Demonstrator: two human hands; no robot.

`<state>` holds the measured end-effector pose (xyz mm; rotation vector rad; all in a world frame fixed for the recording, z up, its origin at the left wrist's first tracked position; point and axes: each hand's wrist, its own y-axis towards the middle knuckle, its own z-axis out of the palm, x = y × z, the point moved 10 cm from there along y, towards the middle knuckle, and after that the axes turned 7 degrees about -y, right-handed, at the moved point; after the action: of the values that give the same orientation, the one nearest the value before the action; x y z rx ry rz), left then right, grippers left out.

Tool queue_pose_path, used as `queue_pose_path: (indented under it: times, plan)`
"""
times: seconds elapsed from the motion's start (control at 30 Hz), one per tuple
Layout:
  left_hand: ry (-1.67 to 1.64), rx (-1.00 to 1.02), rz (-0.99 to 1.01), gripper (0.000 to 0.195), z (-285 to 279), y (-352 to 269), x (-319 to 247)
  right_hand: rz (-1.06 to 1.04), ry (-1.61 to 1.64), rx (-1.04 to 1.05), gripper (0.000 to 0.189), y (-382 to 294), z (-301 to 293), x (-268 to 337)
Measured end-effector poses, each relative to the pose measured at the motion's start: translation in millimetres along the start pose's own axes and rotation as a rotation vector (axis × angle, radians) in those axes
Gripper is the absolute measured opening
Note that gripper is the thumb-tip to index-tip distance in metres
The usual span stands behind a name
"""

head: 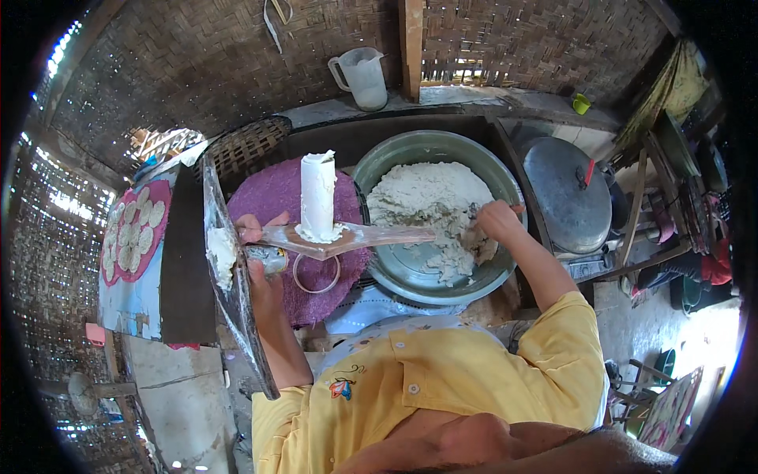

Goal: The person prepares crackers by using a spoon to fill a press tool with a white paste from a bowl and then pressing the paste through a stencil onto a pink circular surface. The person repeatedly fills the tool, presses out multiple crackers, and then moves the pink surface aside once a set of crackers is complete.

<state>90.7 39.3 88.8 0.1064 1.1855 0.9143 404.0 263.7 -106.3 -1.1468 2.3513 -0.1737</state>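
My left hand [263,290] grips a two-part wooden hand press at the left. One part is a paddle-shaped wooden board [379,236] with an upright white cylinder [318,195] smeared with dough. The other is a long wooden board [251,332], tilted on edge, with a lump of white dough [221,258] on its face. A short metal can-like tube [267,259] shows beside my fingers. My right hand [496,220] is closed inside a large basin [408,290], at crumbly white dough [435,189]. A small metal utensil [472,208], perhaps a spoon, pokes from the fist.
A purple woven mat [266,195] and a pale ring [317,290] lie left of the basin. Pale discs on a pink sheet [155,195] are further left. A lidded pot [568,195] stands right; a plastic jug [364,80] stands on the back ledge.
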Motion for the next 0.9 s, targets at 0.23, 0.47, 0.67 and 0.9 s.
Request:
queue_pose_path:
  times: [0.23, 0.47, 0.67, 0.9]
  plan:
    - [-0.023, -0.051, 0.029, 0.034, -22.8, -14.9, 4.9, 0.071, 0.004, -0.191, 0.009, -31.6, -1.2, 1.2]
    - [-0.022, -0.025, 0.036, 0.033, -20.1, -19.4, 0.8, 0.043, 0.101, -0.094, 0.012, -53.0, -8.3, 19.5]
    - [-0.028, -0.021, 0.048, 0.032, -22.8, -21.3, -5.0, -0.020, 0.210, 0.094, 0.013, -57.6, -24.5, 35.2]
    - [-0.049, 0.048, 0.079, 0.031, -7.0, -13.1, -17.9, 0.133, 0.181, 0.016, 0.014, -45.8, 5.8, 12.1]
